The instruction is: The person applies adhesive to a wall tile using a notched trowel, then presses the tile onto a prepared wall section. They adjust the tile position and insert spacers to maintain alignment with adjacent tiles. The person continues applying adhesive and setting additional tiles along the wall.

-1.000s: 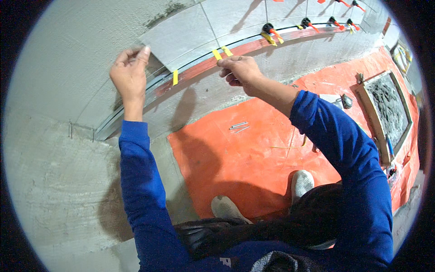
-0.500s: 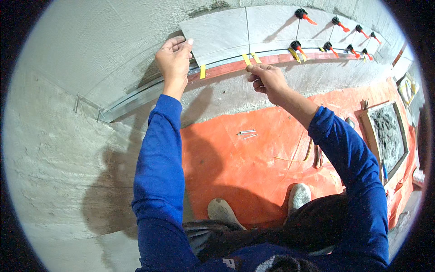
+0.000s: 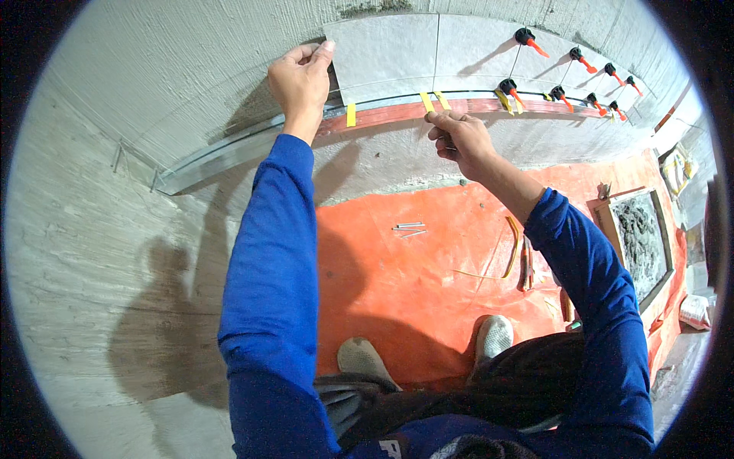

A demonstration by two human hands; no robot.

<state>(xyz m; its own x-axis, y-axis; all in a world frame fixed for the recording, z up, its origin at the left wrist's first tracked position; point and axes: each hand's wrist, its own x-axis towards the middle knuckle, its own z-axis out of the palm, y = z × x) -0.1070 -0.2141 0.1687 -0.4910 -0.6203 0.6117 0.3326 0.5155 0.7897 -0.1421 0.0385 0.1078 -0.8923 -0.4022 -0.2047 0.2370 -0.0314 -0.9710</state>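
Note:
A light grey tile [image 3: 382, 53] stands against the wall above a red and silver metal rail [image 3: 382, 115]. My left hand [image 3: 300, 84] grips the tile's upper left edge, thumb toward the front, other fingers partly hidden. Thumb and forefinger of my right hand [image 3: 462, 138] are closed at the lower end of a yellow wedge [image 3: 427, 102] tucked under the tile. Beside it sits a second yellow wedge [image 3: 443, 100], and a third yellow wedge [image 3: 351, 115] is under the tile's left corner. A neighbouring tile [image 3: 478, 50] continues the row to the right.
Several black-and-red tile levelling clips [image 3: 524, 37] stick out along the joints at right. An orange sheet [image 3: 413, 298] covers the floor, with small metal rods [image 3: 409, 227] on it. At the far right is a tray of grey mortar [image 3: 642, 237]. Bare rail [image 3: 206, 168] runs left.
The view has shifted slightly, so the tiles appear further right. My left hand stays at the tile's edge and my right hand stays at the same wedge.

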